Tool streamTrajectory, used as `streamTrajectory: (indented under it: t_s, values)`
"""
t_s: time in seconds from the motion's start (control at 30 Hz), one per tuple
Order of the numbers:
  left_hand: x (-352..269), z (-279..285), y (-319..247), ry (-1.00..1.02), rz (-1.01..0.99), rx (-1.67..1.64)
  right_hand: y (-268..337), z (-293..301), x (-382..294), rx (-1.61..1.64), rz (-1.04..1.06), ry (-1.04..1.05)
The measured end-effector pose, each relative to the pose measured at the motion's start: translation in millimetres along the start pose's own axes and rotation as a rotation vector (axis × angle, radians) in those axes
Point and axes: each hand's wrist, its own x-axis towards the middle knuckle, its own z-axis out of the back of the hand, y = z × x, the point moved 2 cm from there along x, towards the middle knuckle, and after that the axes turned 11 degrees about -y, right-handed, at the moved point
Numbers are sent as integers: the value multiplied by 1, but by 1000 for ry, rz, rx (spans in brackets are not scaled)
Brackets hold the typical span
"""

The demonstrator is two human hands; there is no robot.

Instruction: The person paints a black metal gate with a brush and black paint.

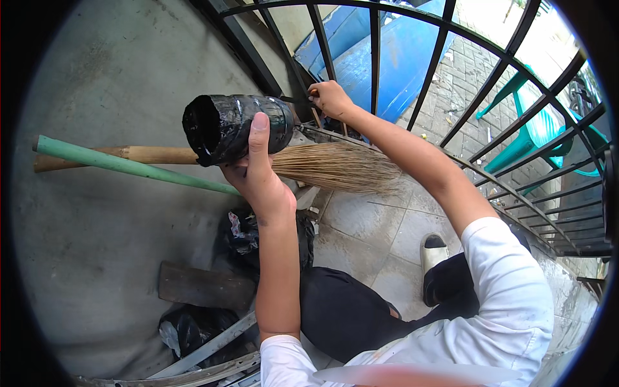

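My left hand [261,174] grips a cut-off plastic bottle [242,123], its walls coated in black paint. The bottle lies tilted on its side in the view, with its dark open mouth facing left. My right hand [331,99] is at the lower corner of a black metal railing [375,58], beside an upright bar. Between its fingers is a thin tool, apparently a paintbrush [314,92], with an orange-brown handle end showing. Its dark tip points left towards the frame's lower rail; whether it touches the metal I cannot tell.
A stick broom [333,167] and a green pole [121,162] lean by the grey wall [111,232]. Black plastic bags [198,329], a wooden board [205,285] and metal strips [208,343] lie left of my legs. Beyond the railing are blue sheets [387,63] and a green plastic chair [527,130].
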Motion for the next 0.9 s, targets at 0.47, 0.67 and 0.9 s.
streamTrajectory:
  t_s: [0.47, 0.67, 0.9]
  values:
    - [-5, 14, 1, -15, -64, 24, -17, 102, -57, -5, 100, 114]
    - [-74, 9, -12, 391, 211, 187, -49, 93, -70, -27, 271, 163]
    - [-153, -25, -3, 532, -30, 332, -26, 83, -83, -355, 462, 214]
